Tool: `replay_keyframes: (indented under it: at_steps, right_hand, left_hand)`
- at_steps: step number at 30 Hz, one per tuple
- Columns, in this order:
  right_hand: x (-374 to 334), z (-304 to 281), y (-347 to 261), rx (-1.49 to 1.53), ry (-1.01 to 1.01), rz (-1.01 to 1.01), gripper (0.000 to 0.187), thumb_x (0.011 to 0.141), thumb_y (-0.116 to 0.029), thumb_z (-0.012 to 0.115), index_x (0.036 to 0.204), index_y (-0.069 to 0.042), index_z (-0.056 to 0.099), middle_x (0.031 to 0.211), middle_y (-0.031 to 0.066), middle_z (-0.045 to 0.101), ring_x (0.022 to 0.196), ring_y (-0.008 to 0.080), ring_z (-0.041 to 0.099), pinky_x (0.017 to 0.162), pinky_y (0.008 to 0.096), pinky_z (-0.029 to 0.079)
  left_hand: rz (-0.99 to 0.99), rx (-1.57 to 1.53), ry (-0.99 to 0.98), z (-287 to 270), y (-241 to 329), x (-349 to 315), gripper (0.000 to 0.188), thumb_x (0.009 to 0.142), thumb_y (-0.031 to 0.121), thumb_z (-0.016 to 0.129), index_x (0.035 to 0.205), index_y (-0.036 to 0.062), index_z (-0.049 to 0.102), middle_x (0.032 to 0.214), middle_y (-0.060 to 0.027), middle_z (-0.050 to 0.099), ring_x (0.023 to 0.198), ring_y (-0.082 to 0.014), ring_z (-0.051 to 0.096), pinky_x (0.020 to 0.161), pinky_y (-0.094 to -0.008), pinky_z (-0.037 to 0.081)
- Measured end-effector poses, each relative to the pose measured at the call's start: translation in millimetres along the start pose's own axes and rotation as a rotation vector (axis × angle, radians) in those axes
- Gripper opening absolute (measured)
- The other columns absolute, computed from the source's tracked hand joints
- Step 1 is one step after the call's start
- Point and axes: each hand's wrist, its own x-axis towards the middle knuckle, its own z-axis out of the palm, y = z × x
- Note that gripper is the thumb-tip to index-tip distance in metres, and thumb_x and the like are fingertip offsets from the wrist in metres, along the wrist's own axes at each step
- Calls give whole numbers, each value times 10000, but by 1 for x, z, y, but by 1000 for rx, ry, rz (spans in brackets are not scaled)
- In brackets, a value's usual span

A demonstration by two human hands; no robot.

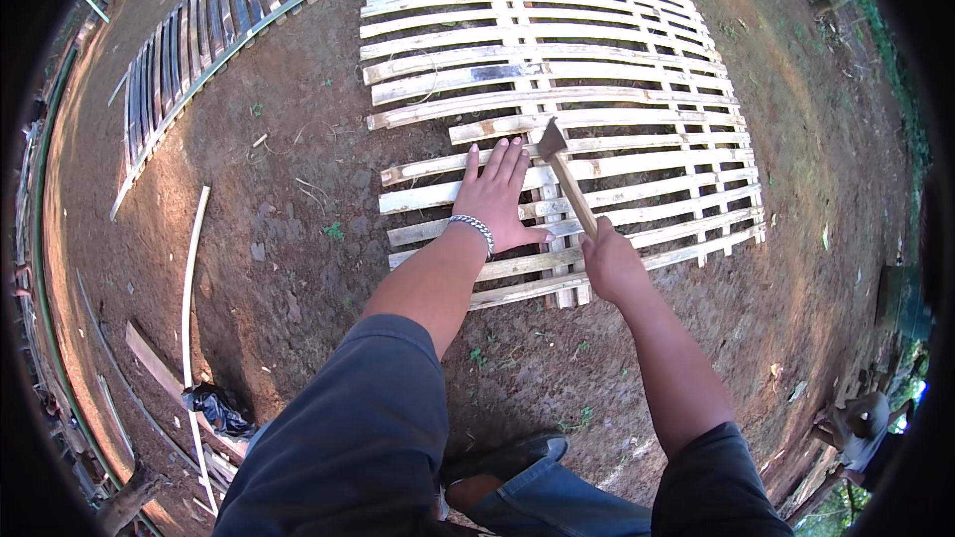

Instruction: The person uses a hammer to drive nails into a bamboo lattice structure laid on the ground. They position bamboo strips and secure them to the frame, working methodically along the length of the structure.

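Note:
A large panel of pale bamboo slats (pixel 617 94) lies on the ground, its slats set crosswise over lengthwise strips. My left hand (pixel 494 201), with a chain bracelet at the wrist, is spread on the slats near the panel's left edge, fingers pointing away from me. To its right, my right hand (pixel 610 264) grips the wooden handle of a hatchet (pixel 573 184). The hatchet's dark, rusty-looking head is over the slats just beyond my left fingertips. Whether the head touches a slat, I cannot tell. One short slat (pixel 497 127) starts farther right than those around it.
A second slatted panel (pixel 204 35) lies at the far left. Nearer on that side are a long pale strip (pixel 191 288), a board (pixel 154 363) and a black plastic bag (pixel 221 410). Bare soil surrounds the panels. Another person (pixel 860 428) is at the lower right edge.

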Motion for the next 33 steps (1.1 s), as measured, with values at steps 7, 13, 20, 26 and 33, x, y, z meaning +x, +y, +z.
replay_keyframes:
  at_steps: [7, 13, 20, 26, 33]
  right_hand:
    - [8, -1, 13, 281, 64, 38, 365, 1092, -301, 496, 1195, 49, 496, 1034, 336, 697, 1016, 510, 680, 882, 558, 533]
    - [16, 29, 16, 292, 134, 17, 399, 1083, -310, 513, 1189, 73, 492, 1055, 369, 680, 1039, 530, 666, 901, 563, 536]
    - [26, 9, 22, 429, 146, 4, 408, 1097, -330, 457, 1316, 14, 473, 1049, 370, 685, 1033, 555, 661, 889, 590, 521]
    - [36, -18, 1, 494, 401, -59, 387, 1103, -310, 457, 1337, -3, 445, 954, 325, 705, 920, 525, 692, 781, 592, 538]
    - [48, -19, 11, 263, 277, -49, 308, 1088, -280, 480, 1234, -9, 483, 940, 333, 700, 932, 528, 682, 820, 620, 522]
  left_hand:
    - [-6, 72, -9, -2, 0, -1, 1369, 725, 923, 589, 1663, 33, 140, 1744, -128, 147, 1622, -265, 71, 1304, -565, 9]
    - [-3, 92, 3, -19, 4, 15, 1220, 741, 918, 585, 1567, 37, 408, 1710, -165, 234, 1619, -294, 67, 1295, -581, -4]
    - [-30, 115, 51, -10, -6, 38, 1425, 675, 955, 599, 1654, 12, 168, 1743, -151, 144, 1623, -270, 76, 1303, -559, 29]
    - [-37, 109, 28, -13, -3, 38, 1448, 665, 965, 600, 1658, 17, 138, 1745, -148, 132, 1623, -271, 75, 1307, -547, 31]
    - [-46, 96, 1, -15, -6, 39, 1428, 681, 949, 602, 1656, 10, 148, 1745, -151, 136, 1624, -265, 79, 1306, -546, 37]
